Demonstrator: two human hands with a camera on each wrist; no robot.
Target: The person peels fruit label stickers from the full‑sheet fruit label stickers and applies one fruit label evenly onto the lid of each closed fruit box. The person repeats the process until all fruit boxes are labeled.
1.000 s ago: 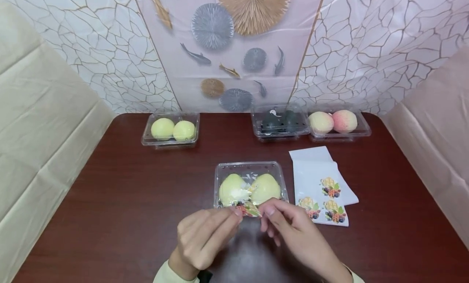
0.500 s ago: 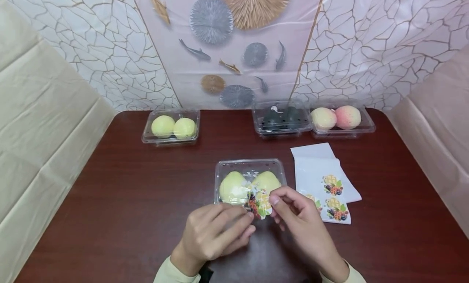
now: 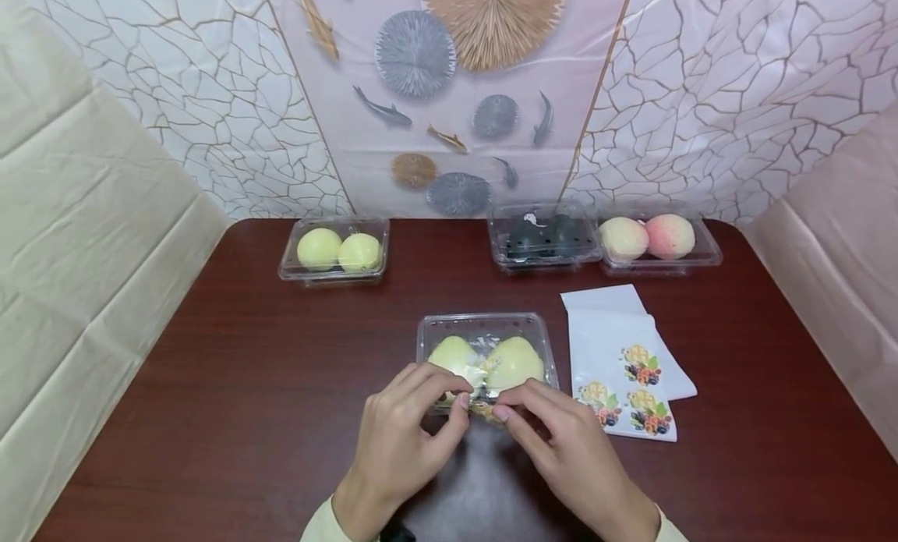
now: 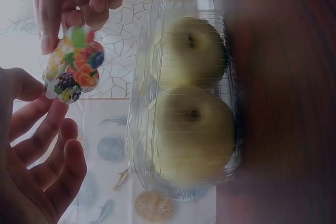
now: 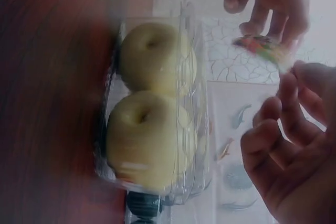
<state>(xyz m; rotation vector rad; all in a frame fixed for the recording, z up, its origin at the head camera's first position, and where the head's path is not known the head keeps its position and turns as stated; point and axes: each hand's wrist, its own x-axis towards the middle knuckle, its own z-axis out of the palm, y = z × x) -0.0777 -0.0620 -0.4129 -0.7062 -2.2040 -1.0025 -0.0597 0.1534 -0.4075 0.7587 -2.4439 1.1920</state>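
A fruit-print sticker [image 4: 76,66] is held up between both hands, just on the near side of a clear plastic clamshell box [image 3: 484,319]. My left hand [image 3: 407,441] pinches one edge between thumb and index finger. The opposite edge is pinched by my right hand [image 3: 575,456], its other fingers loosely curled in the right wrist view. From the head the sticker shows nearly edge-on, partly hidden by fingertips. Two pale yellow-green fruits, like pears [image 3: 515,364], sit side by side in the box, which looks shut. Neither hand visibly grips the box.
White sticker sheets [image 3: 596,347] with several fruit prints lie right of the box. Along the table's back edge stand a box of yellow-green fruit [image 3: 319,249] at left, a box of dark fruit [image 3: 526,238], and a box of peaches [image 3: 669,236] at right. Fabric walls surround the table.
The sticker has tipped from facing the head camera to nearly edge-on. My left hand has turned and its thumb and index finger now pinch the edge. The box and sheets stay put.
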